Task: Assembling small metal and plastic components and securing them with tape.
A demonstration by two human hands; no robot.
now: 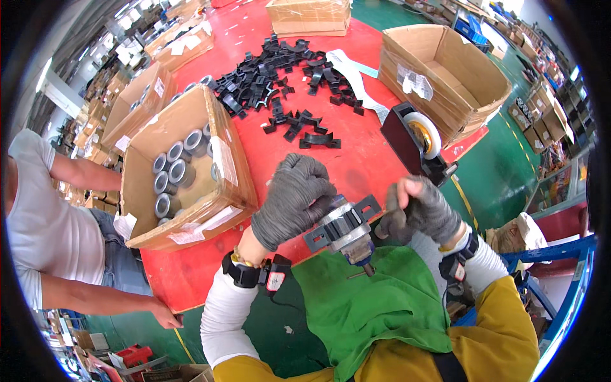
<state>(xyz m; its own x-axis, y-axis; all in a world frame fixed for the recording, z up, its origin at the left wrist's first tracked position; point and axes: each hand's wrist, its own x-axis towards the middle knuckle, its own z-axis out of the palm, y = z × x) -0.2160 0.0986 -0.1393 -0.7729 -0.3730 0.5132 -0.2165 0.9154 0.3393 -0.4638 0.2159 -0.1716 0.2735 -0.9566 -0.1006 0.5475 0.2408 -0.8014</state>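
Observation:
In dark grey gloves, both my hands work above the red table's near edge. My left hand [294,200] is closed round the upper end of a small silver motor [359,247], whose thin shaft tilts down over my green apron. Across the motor's body sits a black plastic bracket [344,226] with a slotted ear on each side. Just right of the bracket, my right hand [423,210] has its fingers curled in, a bare fingertip showing. Whatever it may grip is hidden.
Loose black brackets [273,76] lie heaped on the red table [356,153]. A cardboard box [191,232] with metal cylinders stands left, another cardboard box [439,83] far right. Near my right hand is a tape dispenser [417,143]. A person [60,235] stands at left.

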